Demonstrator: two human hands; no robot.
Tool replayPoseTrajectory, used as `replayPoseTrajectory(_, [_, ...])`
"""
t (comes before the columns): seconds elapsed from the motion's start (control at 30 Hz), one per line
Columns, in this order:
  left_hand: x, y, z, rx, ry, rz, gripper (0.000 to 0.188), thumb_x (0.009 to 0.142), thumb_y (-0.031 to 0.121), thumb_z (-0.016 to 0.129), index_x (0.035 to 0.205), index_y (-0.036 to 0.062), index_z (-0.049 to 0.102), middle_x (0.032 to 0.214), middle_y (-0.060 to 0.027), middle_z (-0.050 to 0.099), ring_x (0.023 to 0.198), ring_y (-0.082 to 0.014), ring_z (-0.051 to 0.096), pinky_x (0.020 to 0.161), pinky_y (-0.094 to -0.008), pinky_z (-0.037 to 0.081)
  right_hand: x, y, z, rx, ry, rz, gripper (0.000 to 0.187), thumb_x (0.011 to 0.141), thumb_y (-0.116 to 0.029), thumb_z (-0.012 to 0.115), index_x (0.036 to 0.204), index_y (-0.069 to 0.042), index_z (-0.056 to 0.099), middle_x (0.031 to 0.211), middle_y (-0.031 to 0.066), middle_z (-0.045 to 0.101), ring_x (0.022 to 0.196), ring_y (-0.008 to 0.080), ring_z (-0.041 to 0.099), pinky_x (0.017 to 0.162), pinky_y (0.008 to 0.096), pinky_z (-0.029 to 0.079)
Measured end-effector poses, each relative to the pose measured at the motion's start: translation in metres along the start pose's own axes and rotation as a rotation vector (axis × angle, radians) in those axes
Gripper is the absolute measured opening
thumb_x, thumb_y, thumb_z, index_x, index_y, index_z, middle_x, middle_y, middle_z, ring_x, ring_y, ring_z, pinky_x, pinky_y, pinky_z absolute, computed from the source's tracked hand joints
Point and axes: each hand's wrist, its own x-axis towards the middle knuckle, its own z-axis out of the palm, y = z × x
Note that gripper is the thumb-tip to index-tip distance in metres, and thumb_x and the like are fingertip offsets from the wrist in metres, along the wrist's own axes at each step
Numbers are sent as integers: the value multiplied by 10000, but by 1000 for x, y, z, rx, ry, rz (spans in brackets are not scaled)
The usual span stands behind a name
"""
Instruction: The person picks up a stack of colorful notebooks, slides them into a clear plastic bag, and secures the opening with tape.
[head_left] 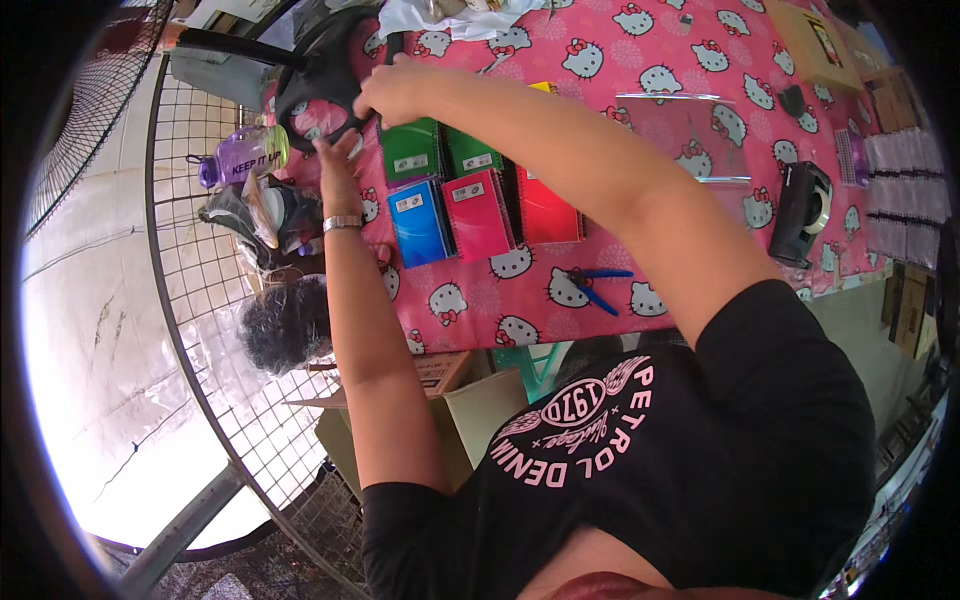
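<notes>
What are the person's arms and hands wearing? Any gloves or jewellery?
No gloves: both hands are bare. The left hand has a silver metal band, like a watch or bracelet, round its wrist. The right hand shows nothing on its wrist or fingers. Both forearms are uncovered; the short sleeves of a black T-shirt with pink printing end at the upper arms.

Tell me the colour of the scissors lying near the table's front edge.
Blue handles, on the scissors; the head view shows them best.
</notes>
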Motion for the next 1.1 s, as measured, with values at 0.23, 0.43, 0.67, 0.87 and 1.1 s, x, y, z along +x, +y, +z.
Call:
replayPoseTrajectory(0.23, [22, -82, 0, 648, -130, 164, 694, 814, 98, 642, 1414, 30, 300, 1358, -200, 453, 1232, -255, 469, 989, -326, 372, -72, -37, 79, 491, -331, 1159, 415, 852, -348, 594, 1096, -12, 613, 1253, 185, 508, 1158, 337, 501, 948, 439, 428])
replayPoseTrajectory(0.43, [34, -108, -50, 513, -107, 108, 719, 829, 50, 593, 1446, 57, 225, 1457, -237, 277, 1317, -300, 359, 1041, -337, 320, -48, -115, 67, 322, -56, 1125, 350, 757, -266, 684, 990, -21, 593, 1093, 156, 556, 1044, 311, 551, 836, 426, 468])
replayPoseTrajectory(0.67, [-66, 4, 25, -601, -168, -226, 303, 877, 106, 587, 1160, 24, 517, 1040, -105, 624, 957, -232, 621, 828, -363, 515, -70, -48, 28, 1219, 52, 618, 429, 787, -275, 694, 1055, 46, 601, 959, 145, 669, 868, 204, 634, 778, 322, 489])
replayPoseTrajectory(0.87, [-134, -25, 58, -527, -79, -62, 358, 843, 90, 640, 1170, 66, 496, 1090, -67, 605, 984, -237, 602, 835, -425, 513, -183, 58, -3, 71, -170, 929, 790, 657, -530, 747, 1178, 14, 508, 1090, 209, 596, 1026, 349, 574, 875, 435, 462])
replayPoseTrajectory(1.1, [-217, -93, 68, -594, -60, -240, 433, 884, 217, 607, 1271, 130, 432, 1215, -49, 549, 1070, -242, 570, 925, -454, 469, -186, 55, -27, 188, 286, 873, 330, 752, -255, 711, 992, -50, 616, 878, 152, 667, 797, 294, 659, 733, 395, 522])
